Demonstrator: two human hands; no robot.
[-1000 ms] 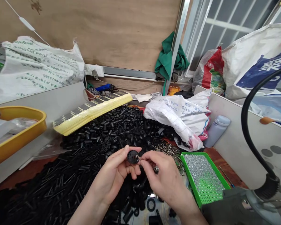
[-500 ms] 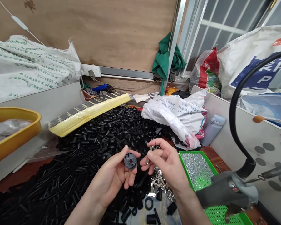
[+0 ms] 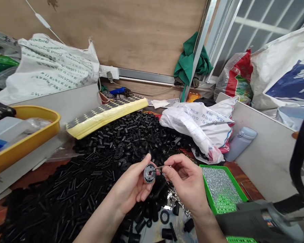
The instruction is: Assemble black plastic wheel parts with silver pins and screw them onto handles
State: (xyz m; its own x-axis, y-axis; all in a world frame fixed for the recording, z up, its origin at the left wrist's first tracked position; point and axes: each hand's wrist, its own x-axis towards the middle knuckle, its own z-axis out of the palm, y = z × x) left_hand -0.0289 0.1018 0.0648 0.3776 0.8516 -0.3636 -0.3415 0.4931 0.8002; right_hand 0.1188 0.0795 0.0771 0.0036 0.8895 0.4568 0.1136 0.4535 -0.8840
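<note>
My left hand (image 3: 135, 184) grips a round dark plastic disc (image 3: 149, 173) with slots around its rim and a hole in the middle. The disc's face is turned toward my right hand (image 3: 183, 179), which pinches a thin metal piece (image 3: 159, 167) between thumb and fingertips. That metal piece points left, its end at the disc's centre hole; whether it is inside the hole I cannot tell. Beneath the hands lies a heap of small shiny metal clips (image 3: 172, 195). A loose black ring (image 3: 164, 217) rests on the table in front.
Black plastic parts (image 3: 131, 131) and black screw-like pieces (image 3: 73, 189) cover the left and middle. To the right stand a green basket of small metal pieces (image 3: 219, 182), a power tool (image 3: 255, 219) and a bottle (image 3: 240, 143). A yellow bin (image 3: 47, 135) is at left.
My right hand has brought the metal piece up to the disc's centre, turning it to point left. The disc stays in my left hand. The view has swung slightly left.
</note>
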